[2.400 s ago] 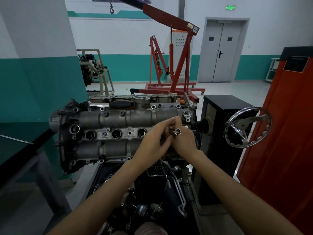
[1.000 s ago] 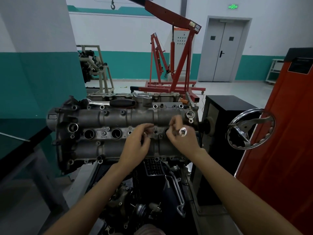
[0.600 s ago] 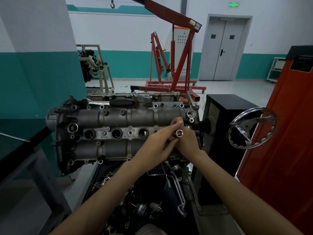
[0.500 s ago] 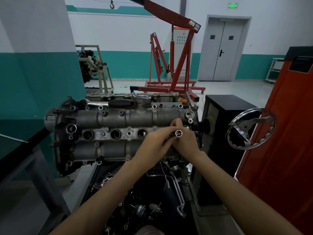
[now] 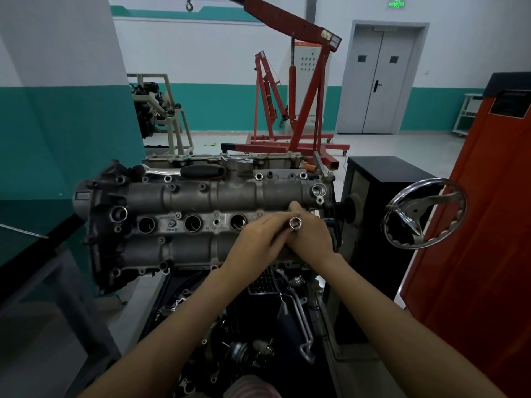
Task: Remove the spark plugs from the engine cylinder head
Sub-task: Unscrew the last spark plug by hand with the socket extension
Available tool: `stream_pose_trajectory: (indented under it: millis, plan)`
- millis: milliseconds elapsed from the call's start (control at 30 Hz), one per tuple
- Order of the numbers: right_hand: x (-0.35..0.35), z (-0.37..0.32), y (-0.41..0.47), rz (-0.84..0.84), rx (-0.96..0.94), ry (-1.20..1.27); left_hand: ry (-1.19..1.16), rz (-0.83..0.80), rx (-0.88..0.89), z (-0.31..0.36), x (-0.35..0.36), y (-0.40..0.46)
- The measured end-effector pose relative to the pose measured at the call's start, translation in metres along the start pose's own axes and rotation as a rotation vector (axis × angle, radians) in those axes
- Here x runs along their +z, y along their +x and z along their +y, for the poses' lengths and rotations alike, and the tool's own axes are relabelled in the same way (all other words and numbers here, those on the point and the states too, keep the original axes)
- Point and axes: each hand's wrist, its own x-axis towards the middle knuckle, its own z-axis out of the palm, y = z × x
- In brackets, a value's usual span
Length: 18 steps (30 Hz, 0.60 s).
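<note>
Auto workshop: red engine hoist, mounted engine.

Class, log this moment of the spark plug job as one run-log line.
step: turning socket tool by hand | both hands: left hand and right hand on tool | site: rightmost well of cylinder head | three wells open
</note>
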Motion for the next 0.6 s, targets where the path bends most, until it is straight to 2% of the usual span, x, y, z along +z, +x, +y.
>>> stream_pose_trajectory:
  millis: [100, 167, 333, 467, 600]
  plan:
    - [0.002, 0.000, -0.001, 0.012, -0.002, 0.000, 0.038, 0.086, -0.100, -0.002, 0.002, 0.010]
    - [0.005, 0.003, -0.001, 0.004, -0.008, -0.050, 0.101, 0.070, -0.112, -0.003, 0.003, 0.016]
    - [0.006, 0.002, 0.000, -0.007, -0.028, -0.095, 0.295, -0.008, 0.066, -0.002, -0.004, 0.016]
    - [0.002, 0.003, -0.001, 0.032, -0.020, -0.042, 0.414, -0.104, 0.191, 0.000, -0.009, 0.022]
    - [0.000, 0.002, -0.001, -0.001, -0.032, -0.043, 0.429, -0.116, 0.229, -0.002, -0.008, 0.025]
